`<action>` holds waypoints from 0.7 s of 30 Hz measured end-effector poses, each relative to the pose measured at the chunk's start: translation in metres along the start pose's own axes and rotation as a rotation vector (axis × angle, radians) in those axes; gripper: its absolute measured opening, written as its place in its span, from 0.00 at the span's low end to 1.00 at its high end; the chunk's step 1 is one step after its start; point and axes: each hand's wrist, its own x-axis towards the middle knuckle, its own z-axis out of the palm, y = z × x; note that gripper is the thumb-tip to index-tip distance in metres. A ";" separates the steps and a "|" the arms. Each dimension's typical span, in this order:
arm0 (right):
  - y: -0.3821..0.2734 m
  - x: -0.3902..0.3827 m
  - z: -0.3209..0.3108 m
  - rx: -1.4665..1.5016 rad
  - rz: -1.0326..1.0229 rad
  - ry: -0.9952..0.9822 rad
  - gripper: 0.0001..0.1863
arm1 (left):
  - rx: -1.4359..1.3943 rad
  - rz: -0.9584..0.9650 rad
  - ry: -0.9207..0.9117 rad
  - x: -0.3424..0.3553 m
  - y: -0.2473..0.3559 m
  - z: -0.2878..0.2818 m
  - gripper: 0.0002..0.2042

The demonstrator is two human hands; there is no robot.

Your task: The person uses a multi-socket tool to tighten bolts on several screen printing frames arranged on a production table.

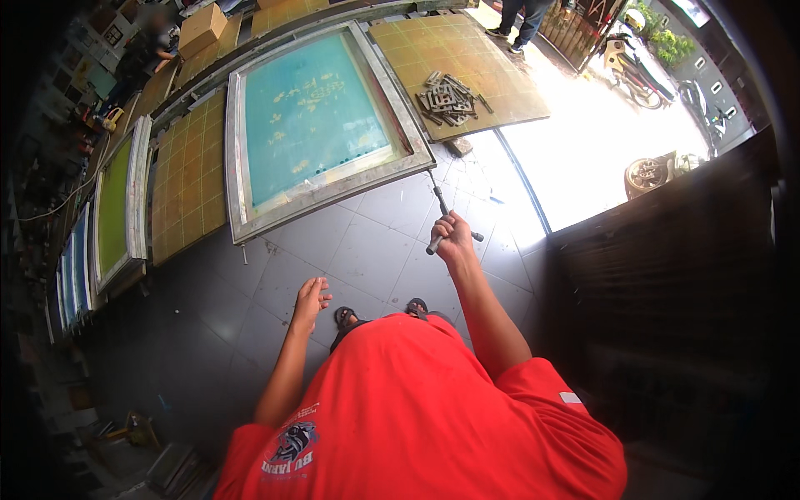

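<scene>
My right hand (452, 235) is closed around a grey metal T-handled tool (440, 200), whose thin tip rises to the lower right corner of a silver screen frame (333, 197); I cannot tell if it touches. That frame holds a turquoise mesh (308, 108) with pale patches and has a bolt (245, 254) hanging under its left corner. My left hand (312, 297) hangs below the frame with fingers loosely bent and holding nothing. A pile of metal pieces (450, 100) lies on a gridded board (487, 58) beside the frame.
Another gridded board (187, 175) and a green screen (112, 208) stand to the left. A cardboard box (202, 29) and a person (146, 54) are at the back left, another person's legs (525, 21) at top. Motorbikes (637, 75) stand outside. A dark panel (667, 317) is on my right, over tiles (375, 258).
</scene>
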 end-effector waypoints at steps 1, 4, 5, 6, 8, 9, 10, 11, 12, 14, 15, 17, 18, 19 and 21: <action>0.000 0.002 0.001 0.012 0.000 -0.015 0.18 | -0.007 -0.016 0.004 -0.001 -0.006 -0.001 0.17; 0.000 0.010 0.008 -0.031 -0.025 -0.026 0.15 | 0.001 -0.018 -0.012 0.000 -0.016 -0.001 0.17; 0.003 0.011 0.008 -0.115 -0.082 -0.039 0.13 | 0.027 -0.018 -0.011 -0.001 -0.017 -0.001 0.16; 0.008 0.008 0.002 -0.199 -0.138 -0.051 0.11 | 0.052 -0.018 -0.009 -0.004 -0.019 -0.001 0.16; 0.012 0.003 -0.002 -0.481 -0.327 -0.081 0.09 | 0.116 0.035 -0.020 -0.001 -0.011 0.008 0.15; 0.010 0.000 -0.006 -0.762 -0.489 -0.119 0.13 | 0.153 0.080 -0.028 0.000 -0.004 0.015 0.15; 0.004 -0.001 -0.008 -0.995 -0.613 -0.142 0.14 | 0.190 0.126 -0.037 0.002 0.008 0.025 0.14; -0.005 0.004 -0.013 -1.245 -0.807 -0.151 0.14 | 0.234 0.172 -0.059 0.006 0.021 0.040 0.14; -0.013 0.008 -0.018 -1.495 -1.001 -0.144 0.13 | 0.253 0.235 -0.129 0.012 0.033 0.055 0.15; -0.012 -0.007 -0.009 -2.145 -1.543 -0.184 0.12 | 0.287 0.349 -0.249 0.022 0.060 0.085 0.15; -0.015 -0.015 -0.002 -2.479 -1.499 -0.196 0.14 | 0.275 0.346 -0.297 0.023 0.078 0.106 0.17; -0.020 -0.018 0.001 -2.692 -1.501 -0.255 0.17 | 0.278 0.279 -0.409 0.017 0.117 0.149 0.22; -0.019 -0.020 0.002 -2.801 -1.494 -0.298 0.19 | 0.285 0.222 -0.466 0.015 0.133 0.168 0.25; -0.014 -0.027 0.008 -2.832 -1.373 -0.302 0.22 | 0.495 0.218 -0.507 0.019 0.146 0.182 0.27; -0.025 -0.018 0.001 -2.636 -1.341 -0.382 0.24 | 0.837 0.273 -0.554 0.017 0.154 0.211 0.31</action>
